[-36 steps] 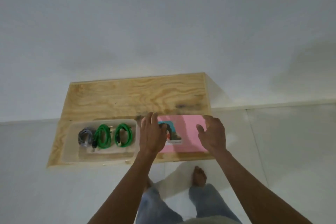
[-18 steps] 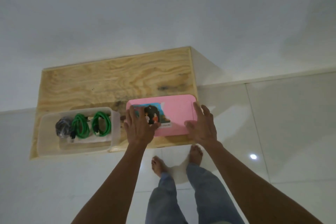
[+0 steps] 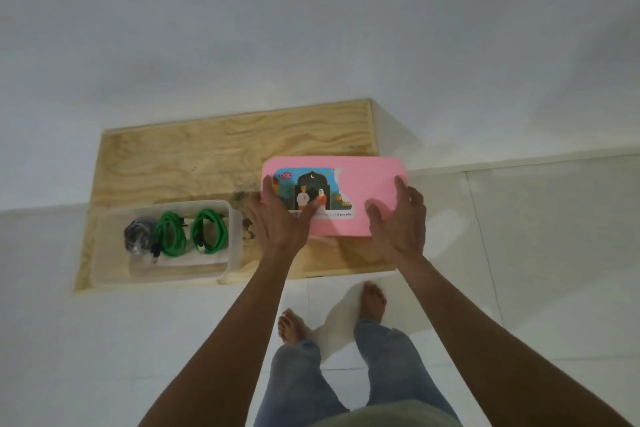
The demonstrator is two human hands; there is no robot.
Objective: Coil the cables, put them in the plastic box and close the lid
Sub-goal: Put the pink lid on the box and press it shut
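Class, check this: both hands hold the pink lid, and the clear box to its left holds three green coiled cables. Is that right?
Not quite. The head view shows the clear box holding two green coiled cables and one dark coil. Left hand and right hand do hold the pink lid.

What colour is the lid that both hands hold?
Pink, with a picture sticker on it; the lid shows best in the head view.

Plain white wall (image 3: 311, 28) fills the far half of the view, unmarked, with soft shadow at the right. Low plywood table (image 3: 207, 156) stands against it, grain visible, dark stain near centre. Floor (image 3: 536, 253) of glossy white tiles, thin grout lines, diffuse light.
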